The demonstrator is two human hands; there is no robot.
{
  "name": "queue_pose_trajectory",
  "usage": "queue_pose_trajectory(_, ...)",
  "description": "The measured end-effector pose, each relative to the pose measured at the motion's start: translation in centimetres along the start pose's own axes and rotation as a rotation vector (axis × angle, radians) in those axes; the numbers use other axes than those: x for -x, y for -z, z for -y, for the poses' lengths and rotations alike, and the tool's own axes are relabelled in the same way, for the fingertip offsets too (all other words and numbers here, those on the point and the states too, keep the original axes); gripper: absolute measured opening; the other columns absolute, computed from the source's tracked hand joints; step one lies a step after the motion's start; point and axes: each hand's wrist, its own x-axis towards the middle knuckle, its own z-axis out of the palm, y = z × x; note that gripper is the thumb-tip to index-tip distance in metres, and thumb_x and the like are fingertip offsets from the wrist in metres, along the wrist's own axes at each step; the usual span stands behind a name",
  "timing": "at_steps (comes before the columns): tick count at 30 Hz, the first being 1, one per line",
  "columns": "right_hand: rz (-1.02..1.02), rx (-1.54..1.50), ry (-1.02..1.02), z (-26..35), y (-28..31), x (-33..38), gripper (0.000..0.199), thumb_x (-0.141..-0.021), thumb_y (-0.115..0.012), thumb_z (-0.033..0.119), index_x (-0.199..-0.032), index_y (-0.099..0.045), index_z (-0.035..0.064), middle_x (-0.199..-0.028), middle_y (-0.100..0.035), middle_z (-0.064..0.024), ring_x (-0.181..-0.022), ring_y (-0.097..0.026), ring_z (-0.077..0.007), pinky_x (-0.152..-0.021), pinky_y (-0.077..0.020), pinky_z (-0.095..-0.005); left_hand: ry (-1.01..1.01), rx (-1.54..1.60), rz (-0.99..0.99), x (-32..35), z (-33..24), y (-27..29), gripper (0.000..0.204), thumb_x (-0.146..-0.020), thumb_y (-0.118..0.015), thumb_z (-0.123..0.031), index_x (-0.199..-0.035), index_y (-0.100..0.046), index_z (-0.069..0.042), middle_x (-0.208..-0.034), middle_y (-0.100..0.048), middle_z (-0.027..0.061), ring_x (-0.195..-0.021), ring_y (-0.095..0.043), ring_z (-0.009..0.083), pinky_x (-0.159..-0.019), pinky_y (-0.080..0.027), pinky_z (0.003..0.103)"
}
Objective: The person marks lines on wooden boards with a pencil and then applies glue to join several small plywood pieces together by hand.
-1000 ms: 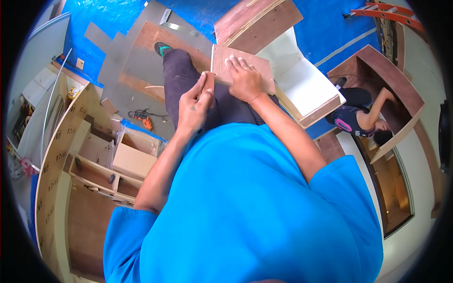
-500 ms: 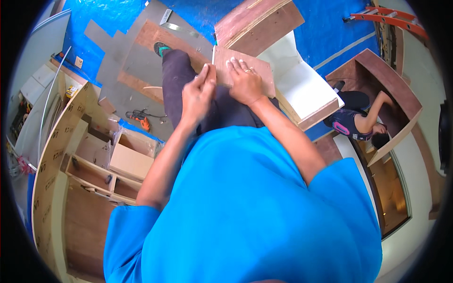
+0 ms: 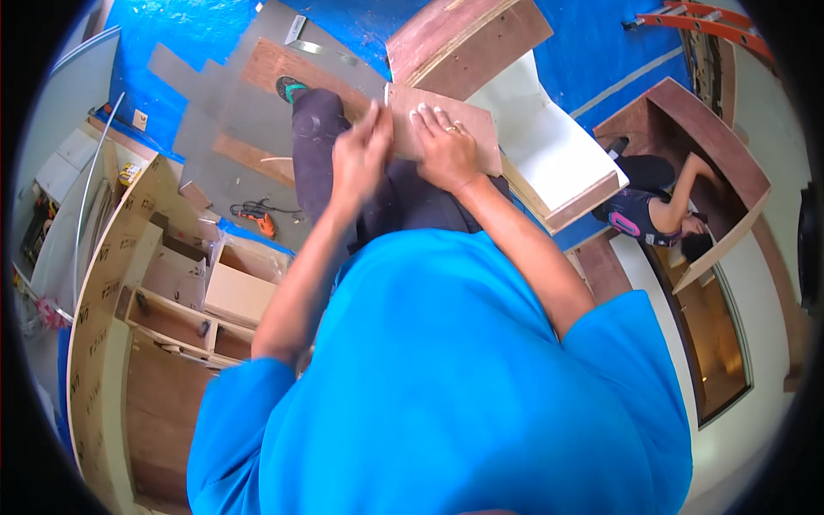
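A small pinkish-brown wooden board [image 3: 478, 127] rests over my thighs, its left edge pale. My right hand [image 3: 448, 156] lies on top of it, fingers stretched out and pressing flat, a ring on one finger. Beside the board's left edge is my left hand [image 3: 360, 161], blurred by motion, with the fingers closed together. Whatever it may pinch is too smeared to make out. Under the board are my dark trousers [image 3: 318, 137].
A plywood box [image 3: 468, 51] and a white-faced panel piece [image 3: 558, 159] stand beyond and right. Another person [image 3: 657, 206] crouches by an open cabinet [image 3: 730, 154]. An orange power tool [image 3: 262, 221] lies on grey sheets at left; an orange ladder [image 3: 712, 26] is far right.
My left hand has shifted slightly along the board's left edge, away from me. My right hand stays flat on the board. The view has moved a little.
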Motion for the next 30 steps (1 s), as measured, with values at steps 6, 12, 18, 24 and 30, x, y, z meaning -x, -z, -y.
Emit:
queue_pose_trajectory(6, 0.024, -0.025, 0.053, -0.1, 0.3, -1.2, 0.07, -0.076, -0.071, 0.018, -0.144, -0.059, 0.0059, -0.15, -0.06, -0.0159, -0.135, -0.06, -0.036, -0.104, -0.0517, -0.0564, -0.114, -0.055, -0.054, -5.5, 2.7, 0.7, 0.07, -0.101, -0.063, -0.044, -0.151, -0.053, 0.004, -0.089, -0.066, 0.003, -0.076, -0.057, 0.0096, -0.069, -0.048, 0.028)
queue_pose_trajectory(12, -0.018, 0.003, -0.002, 0.0, -0.6, 0.1, 0.069, -0.077, -0.071, 0.017, -0.144, -0.059, 0.006, -0.149, -0.061, -0.0165, -0.134, -0.06, -0.0369, -0.103, -0.0517, -0.0566, -0.065, 0.03, 0.033, 2.7, 0.8, 0.3, 0.067, -0.103, -0.061, -0.038, -0.152, -0.051, 0.006, -0.139, -0.068, 0.0149, -0.119, -0.06, 0.0128, -0.103, -0.047, 0.028)
queue_pose_trajectory(18, 0.003, 0.011, 0.12, -0.1, 0.4, -1.8, 0.071, -0.076, -0.072, 0.018, -0.144, -0.059, 0.0066, -0.151, -0.059, -0.0166, -0.138, -0.057, -0.0372, -0.103, -0.0515, -0.058, 0.023, 0.019, -0.063, -8.7, 4.7, 0.9, 0.062, -0.101, -0.061, -0.039, -0.144, -0.059, 0.005, -0.1, -0.066, 0.0101, -0.09, -0.059, 0.0131, -0.08, -0.049, 0.032)
queue_pose_trajectory(24, 0.031, -0.033, -0.02, 0.4, -0.2, 0.6, 0.066, -0.079, -0.068, 0.016, -0.143, -0.06, 0.0069, -0.151, -0.059, -0.017, -0.136, -0.059, -0.0376, -0.107, -0.0505, -0.0583, -0.121, 0.122, 0.016, 5.8, 1.3, 0.8, 0.064, -0.102, -0.061, -0.029, -0.155, -0.048, 0.006, -0.101, -0.069, 0.0077, -0.079, -0.061, 0.011, -0.074, -0.052, 0.03)
queue_pose_trajectory(30, 0.023, -0.006, 0.026, 0.1, 0.2, -0.8, 0.071, -0.075, -0.07, 0.014, -0.145, -0.059, 0.0075, -0.151, -0.059, -0.0166, -0.136, -0.06, -0.0375, -0.106, -0.0516, -0.0563, -0.105, -0.013, -0.029, -6.3, 3.2, 0.0, 0.066, -0.1, -0.062, -0.033, -0.153, -0.051, 0.005, -0.088, -0.064, 0.001, -0.08, -0.056, 0.0087, -0.071, -0.048, 0.027)
